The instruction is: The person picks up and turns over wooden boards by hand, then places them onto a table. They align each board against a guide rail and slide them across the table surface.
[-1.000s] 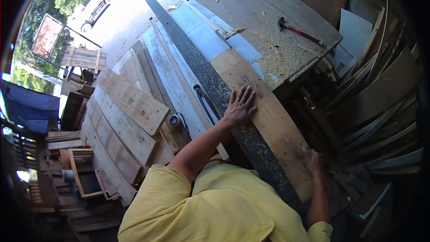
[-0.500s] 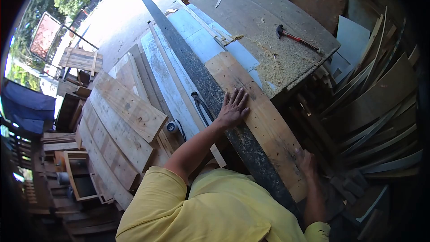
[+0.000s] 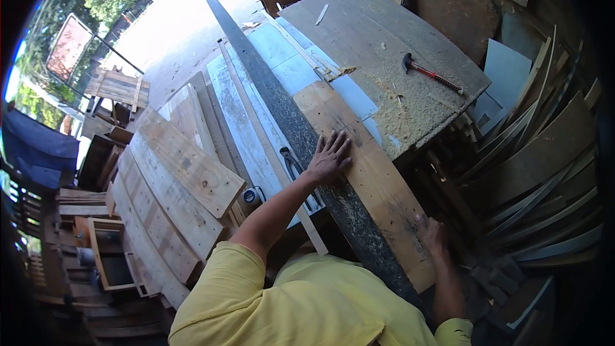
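A worn wooden plank (image 3: 375,173) lies lengthwise along a long dark, speckled beam (image 3: 282,99), partly over it. My left hand (image 3: 329,157) rests flat on the plank's upper face, fingers spread, with its wrist over the beam. Near the plank's close end, my right hand (image 3: 432,234) grips the right edge, thumb on top; its other fingers are partly hidden. Left of the beam, pincers (image 3: 293,165) lie beside a thin wood strip (image 3: 272,134), and a tape measure (image 3: 253,195) sits farther left.
A hammer (image 3: 430,73) with a red and black handle lies on the sawdust-strewn table (image 3: 359,19) ahead. Several boards (image 3: 166,198) are stacked to my left. Thin bent strips (image 3: 544,186) crowd the right side. Beyond is bright open ground (image 3: 186,32).
The camera view has tilted slightly, so the surroundings sit a little lower in the picture. Both hands keep about the same places on the plank.
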The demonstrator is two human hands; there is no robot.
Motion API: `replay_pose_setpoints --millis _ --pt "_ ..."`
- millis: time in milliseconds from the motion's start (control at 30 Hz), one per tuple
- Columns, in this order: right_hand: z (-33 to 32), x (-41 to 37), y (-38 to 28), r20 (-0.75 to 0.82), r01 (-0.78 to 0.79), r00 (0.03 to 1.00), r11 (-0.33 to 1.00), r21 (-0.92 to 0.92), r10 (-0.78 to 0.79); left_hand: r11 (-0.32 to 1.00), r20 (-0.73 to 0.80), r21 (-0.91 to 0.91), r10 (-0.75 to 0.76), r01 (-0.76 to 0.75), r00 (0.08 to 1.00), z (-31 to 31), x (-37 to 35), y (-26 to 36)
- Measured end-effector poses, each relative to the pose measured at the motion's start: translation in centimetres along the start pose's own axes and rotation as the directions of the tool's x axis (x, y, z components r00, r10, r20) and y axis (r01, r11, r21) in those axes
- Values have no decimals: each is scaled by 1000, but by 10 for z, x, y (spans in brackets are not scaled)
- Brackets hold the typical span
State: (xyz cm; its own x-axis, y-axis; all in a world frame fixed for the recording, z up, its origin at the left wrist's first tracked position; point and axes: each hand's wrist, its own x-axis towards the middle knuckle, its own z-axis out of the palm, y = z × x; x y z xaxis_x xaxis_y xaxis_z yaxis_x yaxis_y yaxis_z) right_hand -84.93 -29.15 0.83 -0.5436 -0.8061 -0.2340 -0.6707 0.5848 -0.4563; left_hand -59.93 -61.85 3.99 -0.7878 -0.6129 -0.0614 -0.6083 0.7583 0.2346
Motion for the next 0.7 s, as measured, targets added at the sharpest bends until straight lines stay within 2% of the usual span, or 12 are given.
replay_pose_setpoints --millis 67,133,167,200,267,400,500,567,700 --pt "5 5 -4 -13 8 1000 1000 -3 -8 1000 26 -28 0 0 1000 -5 2 -16" --pt "7 12 -9 -29 16 999 1000 -6 -17 989 -147 -20 -149 147 978 1 6 -46" --pt "8 15 -12 -26 18 1000 1000 -1 -18 969 -162 -40 -246 242 956 -2 7 -60" --pt "8 18 -15 -23 18 1000 1000 5 -18 970 -165 -42 -244 240 956 -5 9 -76" --pt "7 23 -22 -14 25 1000 1000 -12 -25 890 -157 -22 -453 456 877 -11 13 -107" --pt "7 30 -34 -16 43 999 999 -8 -43 881 -141 -27 -472 473 870 -26 14 -150" --pt "11 37 -37 -31 53 998 999 -2 -53 905 -152 -29 -424 425 893 -26 18 -165" --pt "12 42 -43 -34 46 998 999 -3 -46 953 -249 -33 -299 301 921 -24 25 -167" --pt "10 50 -58 -13 29 999 999 -14 -29 980 -257 -83 -196 181 946 -23 40 -159"
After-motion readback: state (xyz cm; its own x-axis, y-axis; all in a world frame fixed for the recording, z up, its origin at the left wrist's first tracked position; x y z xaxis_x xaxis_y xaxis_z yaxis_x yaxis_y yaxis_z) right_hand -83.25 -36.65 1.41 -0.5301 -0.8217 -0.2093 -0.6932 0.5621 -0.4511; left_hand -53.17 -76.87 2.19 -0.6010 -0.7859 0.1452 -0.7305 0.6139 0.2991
